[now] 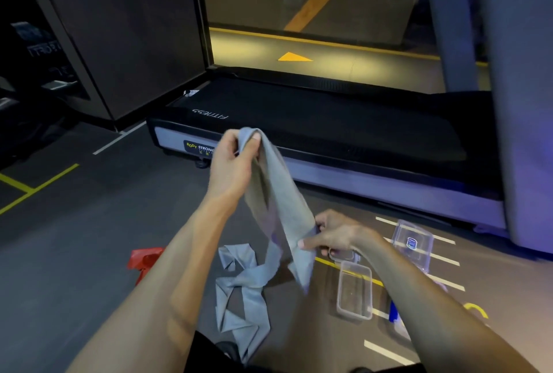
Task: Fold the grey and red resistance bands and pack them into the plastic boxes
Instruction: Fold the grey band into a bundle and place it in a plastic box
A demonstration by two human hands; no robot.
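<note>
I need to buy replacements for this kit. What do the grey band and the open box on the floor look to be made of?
The grey band, held by the left hand and right hand, looks like thin matte elastic or latex sheet: it hangs limp and creases softly, without shine. Fabric cannot be ruled out. The open box looks like clear, glossy rigid plastic: the floor markings show through it.

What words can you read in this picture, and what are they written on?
"FITNESS", seen upside down, on the black treadmill belt.
"BODY STRONG" on the badge on the treadmill's grey end; the smaller print under it is too small to read, and the left hand hides its right edge.
The blue sticker on the clear plastic lid is too small to read.
The pale lettering on the dark machine at far left is too blurred to read.
</note>
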